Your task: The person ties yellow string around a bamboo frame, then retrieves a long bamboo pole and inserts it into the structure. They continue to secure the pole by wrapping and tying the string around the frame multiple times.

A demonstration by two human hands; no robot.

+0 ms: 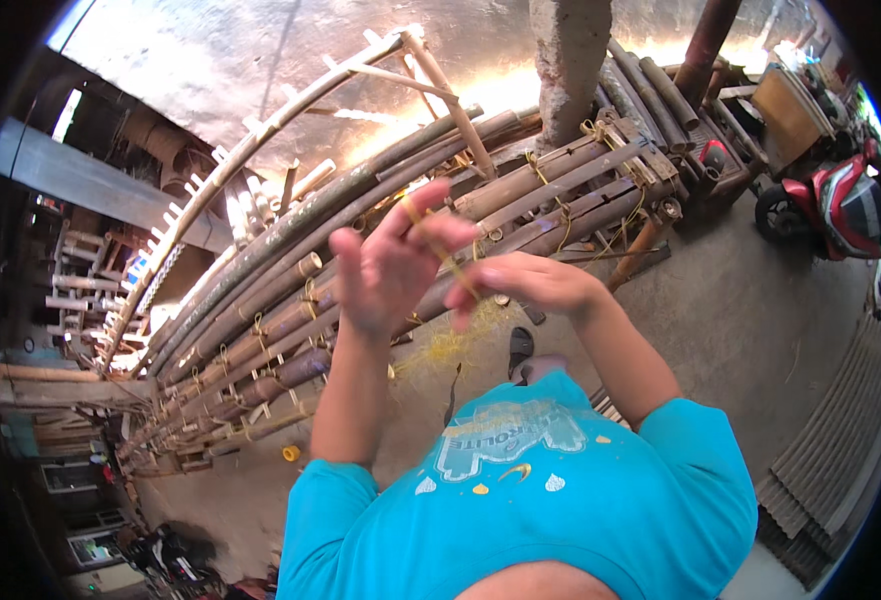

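A strand of yellow twine (444, 254) stretches between my raised hands, in front of a long bamboo frame (520, 200). It crosses the fingers of my left hand (385, 265), whose thumb stands apart and whose fingertips are smeared by motion. My right hand (535, 283) comes in from the right, its fingers closed on the lower end of the twine. The frame's poles are bound together with yellow ties. Beneath my hands, a loose tangle of yellow twine (445, 348) lies on the floor near my sandalled foot (521, 348).
A concrete post (570, 70) rises behind the bamboo. A curved bamboo rail (215, 185) with short rungs stands at the left. On the floor lies a yellow roll (290, 453). A red motorbike (840, 205) and stacked corrugated sheets (830, 440) are at the right.
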